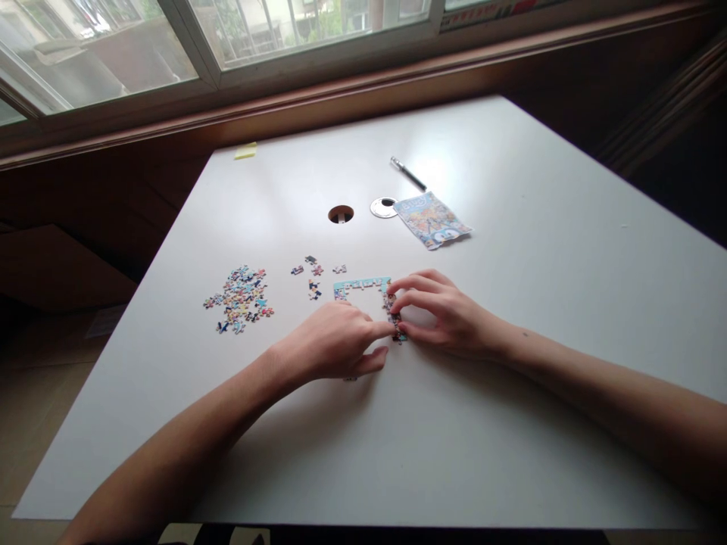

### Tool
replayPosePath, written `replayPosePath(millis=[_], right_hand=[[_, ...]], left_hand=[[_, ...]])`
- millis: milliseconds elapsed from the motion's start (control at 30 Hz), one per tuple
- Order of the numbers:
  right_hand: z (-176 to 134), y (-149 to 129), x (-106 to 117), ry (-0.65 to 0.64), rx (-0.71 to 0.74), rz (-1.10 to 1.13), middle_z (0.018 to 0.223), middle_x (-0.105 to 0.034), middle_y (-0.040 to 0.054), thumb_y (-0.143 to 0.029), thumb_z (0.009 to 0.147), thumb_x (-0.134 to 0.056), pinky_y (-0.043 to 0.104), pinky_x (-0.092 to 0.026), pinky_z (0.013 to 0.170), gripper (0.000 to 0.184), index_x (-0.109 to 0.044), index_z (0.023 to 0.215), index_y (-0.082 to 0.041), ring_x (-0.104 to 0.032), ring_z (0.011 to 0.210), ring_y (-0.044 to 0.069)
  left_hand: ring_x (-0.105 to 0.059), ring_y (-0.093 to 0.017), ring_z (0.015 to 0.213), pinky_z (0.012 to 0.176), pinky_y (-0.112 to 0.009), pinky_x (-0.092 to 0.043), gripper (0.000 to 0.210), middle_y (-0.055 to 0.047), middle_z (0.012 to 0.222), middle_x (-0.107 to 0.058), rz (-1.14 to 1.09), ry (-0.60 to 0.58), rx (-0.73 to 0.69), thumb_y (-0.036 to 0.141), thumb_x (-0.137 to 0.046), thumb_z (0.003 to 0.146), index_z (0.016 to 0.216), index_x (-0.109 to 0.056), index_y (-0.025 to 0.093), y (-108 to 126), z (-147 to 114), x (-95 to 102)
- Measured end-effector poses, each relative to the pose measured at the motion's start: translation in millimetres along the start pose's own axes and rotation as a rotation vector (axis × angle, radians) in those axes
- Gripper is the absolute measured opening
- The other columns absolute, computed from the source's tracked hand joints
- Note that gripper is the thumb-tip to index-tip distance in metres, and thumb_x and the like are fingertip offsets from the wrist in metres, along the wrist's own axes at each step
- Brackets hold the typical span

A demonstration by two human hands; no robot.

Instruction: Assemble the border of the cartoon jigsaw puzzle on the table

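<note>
A partly joined jigsaw puzzle frame [363, 284] lies on the white table, with a light blue top edge and a multicoloured right side. My left hand [335, 339] reaches across it and covers much of its left and lower parts. Its index finger is stretched out and touches the lower right side; the thumb is apart and empty. My right hand [448, 312] rests at the puzzle's right edge, fingers spread and curved, tips touching the pieces. Left of the frame are several loose puzzle pieces [314, 289], and farther left lies a pile of puzzle pieces [241, 295].
Beyond the hands lie a picture sheet [432, 219] and a pen [407, 173]. A round cable hole [341, 215] opens in the tabletop [454, 439], beside its round cover [382, 207]. A yellow sticky note [246, 151] is at the far left edge, below the window.
</note>
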State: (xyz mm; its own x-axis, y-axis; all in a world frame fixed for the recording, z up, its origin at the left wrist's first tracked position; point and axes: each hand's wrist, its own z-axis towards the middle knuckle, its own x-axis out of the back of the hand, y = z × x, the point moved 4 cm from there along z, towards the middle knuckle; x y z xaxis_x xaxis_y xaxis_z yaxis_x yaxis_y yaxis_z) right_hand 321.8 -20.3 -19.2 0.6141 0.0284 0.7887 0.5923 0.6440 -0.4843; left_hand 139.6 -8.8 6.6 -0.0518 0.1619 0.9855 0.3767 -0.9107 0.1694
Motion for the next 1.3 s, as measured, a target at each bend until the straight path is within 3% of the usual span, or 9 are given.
replayPosePath(millis=[233,333,433,567,667,767,900,1067,1300], right_hand=[[0,-1,4,0.036,0.014,0.019,0.115,-0.07,0.0057,-0.022,0.087,-0.065,0.042,-0.047,0.099,0.009,-0.068,0.094,-0.026,-0.058,0.111,0.025],[-1,-1,5,0.071,0.046,0.009,0.11,-0.071,0.0042,-0.02,0.086,-0.065,0.042,-0.048,0.097,0.009,-0.069,0.09,-0.027,-0.058,0.107,0.024],[-3,-2,4,0.066,0.087,-0.019,0.109,-0.072,0.0026,-0.019,0.084,-0.066,0.042,-0.048,0.096,0.01,-0.07,0.088,-0.028,-0.058,0.106,0.024],[-3,-3,2,0.032,0.092,-0.039,0.112,-0.072,0.0019,-0.021,0.084,-0.068,0.043,-0.047,0.098,0.009,-0.07,0.088,-0.028,-0.058,0.108,0.024],[-1,-4,1,0.004,0.069,-0.035,0.113,-0.071,0.0025,-0.023,0.084,-0.069,0.043,-0.046,0.099,0.006,-0.07,0.087,-0.028,-0.058,0.108,0.024],[0,-4,1,-0.011,0.063,-0.026,0.113,-0.07,0.0031,-0.024,0.084,-0.069,0.043,-0.046,0.099,0.005,-0.069,0.088,-0.027,-0.058,0.108,0.024],[-2,-2,1,-0.028,0.068,-0.028,0.119,-0.067,0.0045,-0.025,0.085,-0.068,0.043,-0.045,0.101,0.005,-0.066,0.09,-0.026,-0.056,0.112,0.025],[-3,2,0,-0.037,0.02,-0.093,0.138,-0.059,0.0096,-0.033,0.086,-0.068,0.051,-0.042,0.106,0.023,-0.061,0.107,-0.025,-0.05,0.127,0.031],[-4,2,-2,-0.067,-0.005,-0.13,0.137,-0.06,0.0083,-0.037,0.087,-0.066,0.052,-0.042,0.104,0.023,-0.062,0.106,-0.026,-0.049,0.128,0.032]], left_hand=[[-0.062,-0.016,0.063,0.068,-0.03,-0.044,0.025,0.001,0.068,-0.066,-0.054,0.063,-0.04,0.026,-0.053,0.09,0.11,-0.067,0.024,-3,1,0.8],[-0.057,-0.014,0.063,0.065,-0.028,-0.043,0.017,0.0,0.067,-0.063,-0.083,0.117,-0.028,0.022,-0.052,0.091,0.09,-0.069,0.02,-11,1,11.2],[-0.055,-0.015,0.066,0.066,-0.029,-0.042,0.024,-0.002,0.067,-0.06,-0.047,0.126,0.025,0.02,-0.05,0.091,0.072,-0.064,0.018,-25,0,20.9],[-0.057,-0.021,0.09,0.083,-0.034,-0.046,0.017,-0.006,0.093,-0.066,-0.006,0.119,0.121,0.031,-0.057,0.091,0.096,-0.068,0.019,-46,-8,29.6],[-0.052,-0.028,0.111,0.097,-0.041,-0.043,0.042,-0.01,0.121,-0.062,0.019,0.079,0.18,0.049,-0.064,0.087,0.117,-0.062,0.02,-54,-15,32.0],[-0.046,-0.032,0.123,0.103,-0.044,-0.039,0.065,-0.012,0.135,-0.054,0.037,0.024,0.194,0.063,-0.066,0.081,0.127,-0.056,0.019,-54,-20,31.6],[-0.045,-0.033,0.126,0.105,-0.044,-0.036,0.074,-0.014,0.139,-0.051,0.069,-0.038,0.197,0.071,-0.065,0.078,0.128,-0.054,0.017,-44,-23,29.1],[-0.047,-0.035,0.123,0.106,-0.045,-0.033,0.083,-0.016,0.136,-0.053,0.124,-0.082,0.213,0.076,-0.065,0.073,0.127,-0.053,0.014,-34,-25,25.8],[-0.05,-0.033,0.12,0.106,-0.043,-0.031,0.081,-0.016,0.134,-0.056,0.127,-0.107,0.22,0.075,-0.065,0.075,0.126,-0.054,0.014,-31,-26,24.3]])
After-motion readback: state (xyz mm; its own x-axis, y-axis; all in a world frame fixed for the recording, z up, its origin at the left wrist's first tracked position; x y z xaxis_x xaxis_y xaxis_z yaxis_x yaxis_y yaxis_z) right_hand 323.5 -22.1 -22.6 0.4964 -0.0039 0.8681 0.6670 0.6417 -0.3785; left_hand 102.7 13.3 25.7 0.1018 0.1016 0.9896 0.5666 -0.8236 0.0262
